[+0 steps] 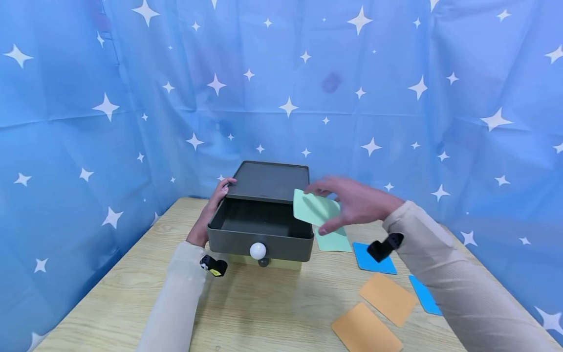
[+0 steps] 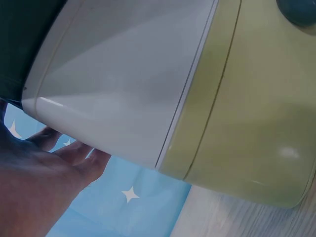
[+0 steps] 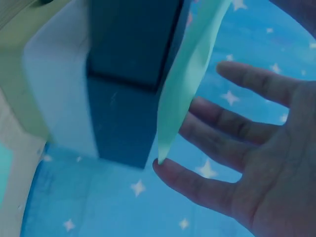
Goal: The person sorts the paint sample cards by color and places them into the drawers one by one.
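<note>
While the boxy dark-grey drawer (image 1: 233, 242) stands pulled out, our relaxed left hand (image 1: 210, 210) at its ten o'clock, our half-spread right hand (image 1: 357, 200) pinches a rectangular mint-green card (image 1: 314, 209) at two; another mint card (image 1: 333, 242), two blue cards (image 1: 371, 263) and two orange cards (image 1: 367, 328) lie unlifted towards four.

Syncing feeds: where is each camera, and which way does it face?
Head: worn on the head, looking forward and down at the drawer unit; left hand, right hand and sleeves show.
Left wrist: on that wrist, facing the drawer unit; left hand shows.
Right wrist: on that wrist, facing the green card; right hand shows.
Shared: head and right wrist both show the green card.
</note>
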`<state>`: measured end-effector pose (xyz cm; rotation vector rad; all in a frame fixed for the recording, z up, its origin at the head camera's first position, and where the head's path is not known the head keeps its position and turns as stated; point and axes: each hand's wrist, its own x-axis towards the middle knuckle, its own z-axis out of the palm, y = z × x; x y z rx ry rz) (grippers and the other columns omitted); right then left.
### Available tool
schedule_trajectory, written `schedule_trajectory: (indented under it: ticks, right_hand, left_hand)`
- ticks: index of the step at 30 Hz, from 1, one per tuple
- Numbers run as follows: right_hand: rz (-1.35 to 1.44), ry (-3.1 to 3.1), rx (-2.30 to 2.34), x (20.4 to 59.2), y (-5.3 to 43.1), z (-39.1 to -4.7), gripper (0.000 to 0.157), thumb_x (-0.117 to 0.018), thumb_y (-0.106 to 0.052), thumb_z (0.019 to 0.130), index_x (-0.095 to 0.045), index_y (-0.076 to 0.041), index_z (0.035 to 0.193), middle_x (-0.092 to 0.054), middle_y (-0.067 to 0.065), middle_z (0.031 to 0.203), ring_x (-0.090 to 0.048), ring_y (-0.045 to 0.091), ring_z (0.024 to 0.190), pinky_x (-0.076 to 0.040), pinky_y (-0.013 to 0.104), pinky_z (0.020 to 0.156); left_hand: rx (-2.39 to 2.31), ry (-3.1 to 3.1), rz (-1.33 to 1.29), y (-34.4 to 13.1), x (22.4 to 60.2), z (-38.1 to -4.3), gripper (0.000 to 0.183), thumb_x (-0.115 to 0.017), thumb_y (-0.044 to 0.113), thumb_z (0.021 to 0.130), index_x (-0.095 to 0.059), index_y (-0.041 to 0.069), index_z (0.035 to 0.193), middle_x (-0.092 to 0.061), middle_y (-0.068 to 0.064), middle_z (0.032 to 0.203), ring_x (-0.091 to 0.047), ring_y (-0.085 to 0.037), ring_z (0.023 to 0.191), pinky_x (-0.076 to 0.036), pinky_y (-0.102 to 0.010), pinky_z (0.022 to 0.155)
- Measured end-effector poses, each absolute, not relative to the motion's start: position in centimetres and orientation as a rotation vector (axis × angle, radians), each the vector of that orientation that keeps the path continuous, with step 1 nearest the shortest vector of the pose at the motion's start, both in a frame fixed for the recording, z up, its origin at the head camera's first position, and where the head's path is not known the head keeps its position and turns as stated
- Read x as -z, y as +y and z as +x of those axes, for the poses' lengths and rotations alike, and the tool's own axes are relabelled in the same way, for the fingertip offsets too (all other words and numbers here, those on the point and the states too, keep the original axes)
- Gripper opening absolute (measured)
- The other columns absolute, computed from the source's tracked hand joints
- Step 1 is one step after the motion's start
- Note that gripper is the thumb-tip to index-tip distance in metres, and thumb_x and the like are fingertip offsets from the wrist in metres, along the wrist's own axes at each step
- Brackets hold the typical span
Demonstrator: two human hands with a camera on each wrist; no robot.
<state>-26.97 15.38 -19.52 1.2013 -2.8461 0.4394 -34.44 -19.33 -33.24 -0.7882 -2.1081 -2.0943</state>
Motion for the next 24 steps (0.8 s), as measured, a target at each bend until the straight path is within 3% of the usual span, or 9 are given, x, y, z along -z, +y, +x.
schedule_trajectory:
  ticks: [5, 11, 20, 24]
  right_hand:
    - [1.243, -2.814, -0.325, 18.6, 11.8, -26.7, 0.082, -0.087, -0.047, 0.072, -0.053, -0.019, 0.142, -0.058, 0.001, 0.135, -0.056, 0.023, 0.128, -0.046, 0.047, 0.105]
    - [1.286, -2.822, -0.254, 19.1, 9.2, -26.7, 0.084, -0.086, -0.047, 0.073, -0.051, -0.019, 0.143, -0.058, 0.002, 0.134, -0.056, 0.022, 0.124, -0.047, 0.042, 0.102]
    - [1.254, -2.841, -0.209, 19.9, 8.2, -26.8, 0.09, -0.082, -0.051, 0.077, -0.043, -0.018, 0.151, -0.054, 0.006, 0.142, -0.051, 0.026, 0.132, -0.044, 0.048, 0.108]
    - [1.251, -2.846, -0.236, 20.1, 8.3, -26.9, 0.089, -0.08, -0.051, 0.08, -0.04, -0.017, 0.153, -0.052, 0.007, 0.145, -0.05, 0.026, 0.134, -0.043, 0.05, 0.109]
  left_hand:
    - [2.095, -2.098, -0.781, -19.4, 33.1, -34.3, 0.045, -0.021, 0.042, 0.109, -0.028, 0.023, 0.149, -0.019, -0.008, 0.161, -0.025, -0.032, 0.143, -0.03, -0.052, 0.111]
    - [2.088, -2.111, -0.779, -19.1, 32.9, -34.2, 0.045, -0.019, 0.036, 0.109, -0.027, 0.018, 0.149, -0.022, -0.013, 0.16, -0.029, -0.03, 0.139, -0.032, -0.04, 0.106]
    - [2.099, -2.104, -0.767, -18.8, 32.5, -34.1, 0.047, -0.02, 0.036, 0.108, -0.025, 0.015, 0.15, -0.023, -0.015, 0.159, -0.033, -0.03, 0.136, -0.035, -0.033, 0.102]
    - [2.107, -2.109, -0.75, -18.9, 32.7, -34.3, 0.047, -0.019, 0.035, 0.109, -0.025, 0.015, 0.151, -0.021, -0.013, 0.16, -0.031, -0.029, 0.137, -0.033, -0.037, 0.106]
